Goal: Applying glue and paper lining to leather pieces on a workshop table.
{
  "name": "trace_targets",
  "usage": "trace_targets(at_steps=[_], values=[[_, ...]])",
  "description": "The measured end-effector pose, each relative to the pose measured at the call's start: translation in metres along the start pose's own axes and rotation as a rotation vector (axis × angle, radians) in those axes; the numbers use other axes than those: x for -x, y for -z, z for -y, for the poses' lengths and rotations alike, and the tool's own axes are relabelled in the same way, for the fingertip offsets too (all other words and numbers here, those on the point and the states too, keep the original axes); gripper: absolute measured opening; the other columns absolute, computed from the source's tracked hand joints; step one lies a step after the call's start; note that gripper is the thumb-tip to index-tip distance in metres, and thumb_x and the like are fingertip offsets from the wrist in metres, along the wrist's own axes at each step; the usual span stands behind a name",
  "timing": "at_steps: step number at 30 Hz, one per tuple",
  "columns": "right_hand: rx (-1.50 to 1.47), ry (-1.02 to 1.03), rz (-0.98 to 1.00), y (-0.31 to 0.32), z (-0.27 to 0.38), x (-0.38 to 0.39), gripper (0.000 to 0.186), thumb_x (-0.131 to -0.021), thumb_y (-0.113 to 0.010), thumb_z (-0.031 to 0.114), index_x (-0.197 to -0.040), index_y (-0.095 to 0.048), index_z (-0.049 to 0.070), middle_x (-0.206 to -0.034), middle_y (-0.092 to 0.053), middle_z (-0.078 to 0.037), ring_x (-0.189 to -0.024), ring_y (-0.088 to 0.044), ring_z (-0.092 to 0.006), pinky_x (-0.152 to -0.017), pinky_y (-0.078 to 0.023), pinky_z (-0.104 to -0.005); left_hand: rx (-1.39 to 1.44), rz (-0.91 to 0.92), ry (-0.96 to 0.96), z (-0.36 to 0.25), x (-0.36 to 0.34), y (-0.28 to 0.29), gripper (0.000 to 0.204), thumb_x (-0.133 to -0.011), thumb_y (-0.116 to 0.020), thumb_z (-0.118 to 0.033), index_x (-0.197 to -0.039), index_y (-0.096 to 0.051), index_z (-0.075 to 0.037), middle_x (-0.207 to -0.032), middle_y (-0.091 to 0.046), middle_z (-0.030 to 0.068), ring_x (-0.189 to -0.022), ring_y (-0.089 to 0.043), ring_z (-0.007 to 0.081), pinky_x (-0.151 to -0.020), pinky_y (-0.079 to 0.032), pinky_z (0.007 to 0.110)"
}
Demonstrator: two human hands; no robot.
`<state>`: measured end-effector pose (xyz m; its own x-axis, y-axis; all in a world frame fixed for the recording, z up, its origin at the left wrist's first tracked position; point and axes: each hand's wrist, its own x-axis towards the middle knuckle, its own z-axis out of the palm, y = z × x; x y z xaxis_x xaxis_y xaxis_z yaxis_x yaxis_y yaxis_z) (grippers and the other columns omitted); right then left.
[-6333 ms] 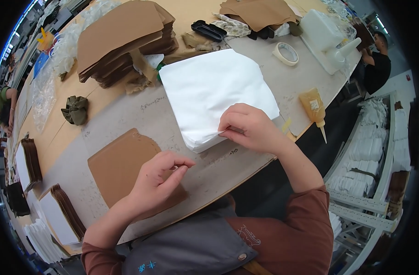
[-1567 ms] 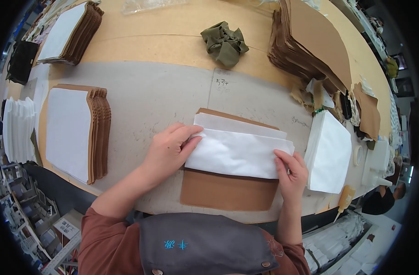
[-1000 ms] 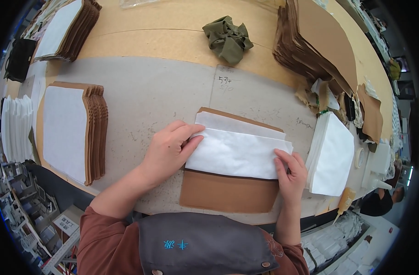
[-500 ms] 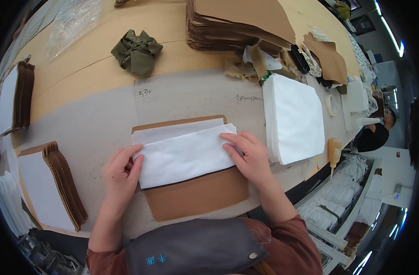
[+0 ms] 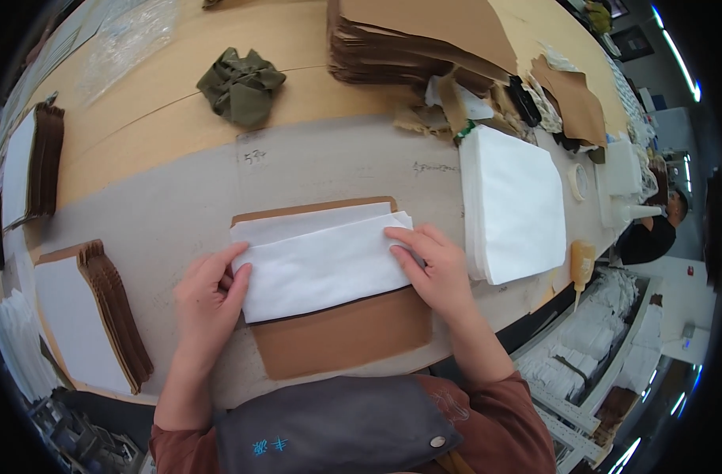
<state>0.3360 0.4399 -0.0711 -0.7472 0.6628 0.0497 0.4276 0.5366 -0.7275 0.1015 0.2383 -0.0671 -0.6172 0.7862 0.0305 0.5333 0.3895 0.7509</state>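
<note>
Sets the left hand (image 5: 203, 299) at the left end of a white sheet (image 5: 325, 272), with forefinger and thumb reaching its edge and a gap between their tips. Places the right hand (image 5: 433, 268) at the right end likewise, with forefinger above thumb and the tips slightly apart. Cannot tell from this angle whether to call either grip a pinch or only a light press.

Has the white sheet lying across a brown sheet (image 5: 341, 336) on the table (image 5: 139, 142), between both hands and just in front of the body. Shows another white layer (image 5: 313, 223) beyond its far edge, a dark line along its near edge, and brown along both the far and near sides.

Has a white stack (image 5: 519, 205) just beyond the right hand, with a tape roll (image 5: 577, 183) and a yellowish nozzle bottle (image 5: 582, 262) farther right. Has a white-topped brown stack (image 5: 80, 324) to the left, well apart from the left hand. Faces a crumpled green cloth (image 5: 241, 87) and a tall brown stack (image 5: 424, 31) across the table. Wears a dark grey apron (image 5: 329, 419) over a brown top.
</note>
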Motion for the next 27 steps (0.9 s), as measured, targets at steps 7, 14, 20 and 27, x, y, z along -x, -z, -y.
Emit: trace_targets(at_steps=[7, 14, 20, 27], values=[[0.068, -0.037, -0.016, 0.005, 0.002, 0.004, 0.021, -0.089, -0.071, 0.007, -0.110, -0.073, 0.007, -0.088, -0.063, -0.009, -0.072, -0.061, -0.0246, -0.062, -0.048, -0.0322, 0.061, 0.066, 0.031, 0.001, -0.002, -0.003, 0.033, -0.086, -0.071, -0.003, -0.119, -0.071, -0.006, -0.075, -0.056, 0.0044, -0.061, -0.051, 0.0119, -0.058, -0.046, 0.026], [0.081, -0.012, -0.071, 0.006, 0.002, 0.004, 0.021, -0.088, -0.071, 0.006, -0.109, -0.073, 0.006, -0.087, -0.063, -0.010, -0.072, -0.061, -0.0241, -0.062, -0.048, -0.0329, 0.123, 0.091, 0.007, 0.002, -0.003, -0.005, 0.035, -0.087, -0.070, -0.002, -0.121, -0.071, -0.008, -0.076, -0.055, 0.0026, -0.060, -0.049, 0.0089, -0.058, -0.044, 0.024], [0.011, 0.043, -0.039, 0.000, -0.005, 0.002, 0.021, -0.089, -0.070, 0.007, -0.110, -0.072, 0.006, -0.087, -0.063, -0.010, -0.071, -0.061, -0.0267, -0.062, -0.048, -0.0353, 0.054, 0.076, 0.096, 0.002, -0.002, -0.002, 0.035, -0.086, -0.071, -0.002, -0.121, -0.070, -0.007, -0.076, -0.055, 0.0030, -0.059, -0.049, 0.0105, -0.058, -0.045, 0.026], [-0.003, 0.055, -0.049, 0.004, -0.010, 0.005, 0.020, -0.089, -0.070, 0.010, -0.110, -0.072, 0.007, -0.083, -0.059, -0.009, -0.070, -0.058, -0.0259, -0.062, -0.047, -0.0361, 0.021, 0.104, 0.076, -0.006, -0.004, -0.002, 0.032, -0.089, -0.068, -0.002, -0.121, -0.070, -0.005, -0.081, -0.052, 0.0020, -0.066, -0.046, 0.0094, -0.062, -0.042, 0.024]])
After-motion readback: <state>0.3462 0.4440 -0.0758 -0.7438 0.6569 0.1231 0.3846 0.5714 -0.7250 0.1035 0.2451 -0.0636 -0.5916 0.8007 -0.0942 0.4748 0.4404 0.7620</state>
